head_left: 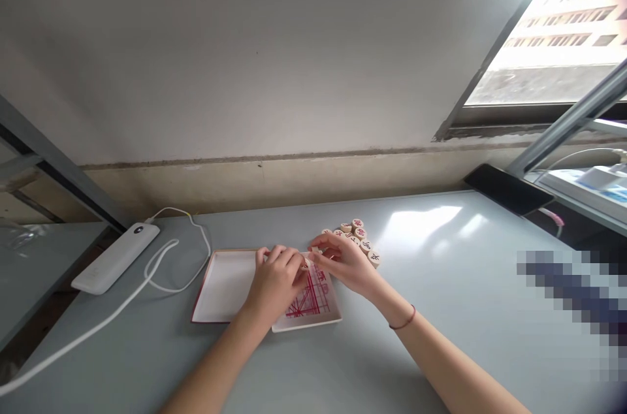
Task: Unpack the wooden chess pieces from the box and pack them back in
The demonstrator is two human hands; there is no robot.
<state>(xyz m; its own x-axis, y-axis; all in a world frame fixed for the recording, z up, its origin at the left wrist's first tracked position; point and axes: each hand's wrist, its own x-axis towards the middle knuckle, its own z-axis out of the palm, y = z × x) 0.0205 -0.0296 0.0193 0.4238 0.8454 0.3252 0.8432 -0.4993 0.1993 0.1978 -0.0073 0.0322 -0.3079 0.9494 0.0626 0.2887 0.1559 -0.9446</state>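
Observation:
Both hands meet over the right half of an opened shallow box, a white tray [306, 322] with a folded sheet printed with a red grid [313, 293] in it. My right hand [347, 262] pinches a pale round Chinese chess piece [316, 250] between thumb and fingers. My left hand [278, 273] is closed, fingers curled down over the tray's left side; what they hold is hidden. Another small piece [304, 264] shows partly between the hands. Beyond my right hand a cluster of wooden Chinese chess pieces [360, 233] with red and black characters lies on the table.
The box's other white half [223, 286] lies to the left. A white power bank [116, 257] with a white cable [110, 322] is on the grey table [441, 329]. A dark flat object [507, 189] leans by the metal post at the right. A wall stands behind.

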